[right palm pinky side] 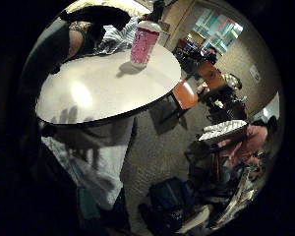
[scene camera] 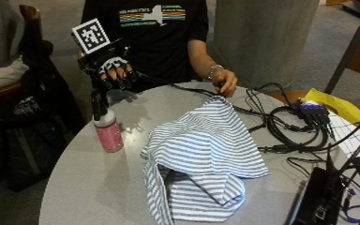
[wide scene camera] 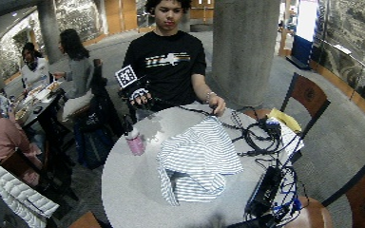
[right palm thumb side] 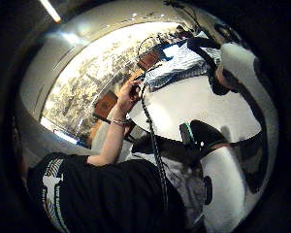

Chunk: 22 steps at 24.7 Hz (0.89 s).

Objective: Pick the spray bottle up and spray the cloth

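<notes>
One spray bottle (scene camera: 108, 127), pink with a black nozzle, is standing upright near the table (scene camera: 93, 187) edge. One striped cloth (scene camera: 202, 159) is lying bunched mid-table, apart from the bottle. The gloved right hand (scene camera: 114, 70) is hovering above the bottle, fingers hanging relaxed, gripping nothing. The bare hand (scene camera: 223, 82) is resting at the far edge by the cables (scene camera: 292, 126).
</notes>
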Tool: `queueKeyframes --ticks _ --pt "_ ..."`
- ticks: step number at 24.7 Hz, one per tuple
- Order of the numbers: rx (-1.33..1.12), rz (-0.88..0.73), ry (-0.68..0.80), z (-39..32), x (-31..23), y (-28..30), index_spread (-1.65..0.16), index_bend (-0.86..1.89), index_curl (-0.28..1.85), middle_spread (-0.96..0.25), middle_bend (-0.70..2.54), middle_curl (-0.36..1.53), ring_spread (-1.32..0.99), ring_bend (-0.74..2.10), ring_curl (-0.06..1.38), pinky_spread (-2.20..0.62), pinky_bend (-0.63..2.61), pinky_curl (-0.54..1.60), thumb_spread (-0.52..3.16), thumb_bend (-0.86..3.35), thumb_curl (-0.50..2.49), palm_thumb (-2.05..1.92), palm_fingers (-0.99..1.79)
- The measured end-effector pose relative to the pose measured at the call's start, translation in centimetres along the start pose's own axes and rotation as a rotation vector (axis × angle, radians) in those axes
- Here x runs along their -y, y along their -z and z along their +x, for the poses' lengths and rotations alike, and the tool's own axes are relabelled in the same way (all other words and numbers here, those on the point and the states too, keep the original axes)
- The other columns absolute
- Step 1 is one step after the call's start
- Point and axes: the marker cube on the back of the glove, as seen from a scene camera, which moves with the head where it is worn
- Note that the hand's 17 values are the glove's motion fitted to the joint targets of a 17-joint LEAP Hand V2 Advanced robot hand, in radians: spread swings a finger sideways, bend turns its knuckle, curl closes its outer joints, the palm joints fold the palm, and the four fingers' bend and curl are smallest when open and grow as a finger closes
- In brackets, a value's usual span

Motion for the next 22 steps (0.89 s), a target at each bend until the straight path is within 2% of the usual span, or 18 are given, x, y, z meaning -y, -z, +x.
queueKeyframes --ticks 5,10,22 --pt "0.079 0.006 -0.089 0.7 -0.1 0.0 -0.24 0.25 0.35 -0.05 0.38 0.31 -0.05 0.22 0.27 0.21 0.17 0.2 0.97 0.22 0.3 0.74 0.9" --pt "0.338 0.005 -0.165 2.0 -0.8 0.0 -0.27 0.16 0.35 -0.04 0.29 0.31 -0.05 0.26 0.3 0.21 0.21 0.23 0.97 0.19 0.31 0.77 0.84" --pt "0.9 0.272 -0.479 4.5 -0.3 -1.0 -0.31 0.05 0.25 -0.01 0.24 0.34 -0.04 0.36 0.34 0.19 0.32 0.3 0.97 0.08 0.33 0.79 0.73"
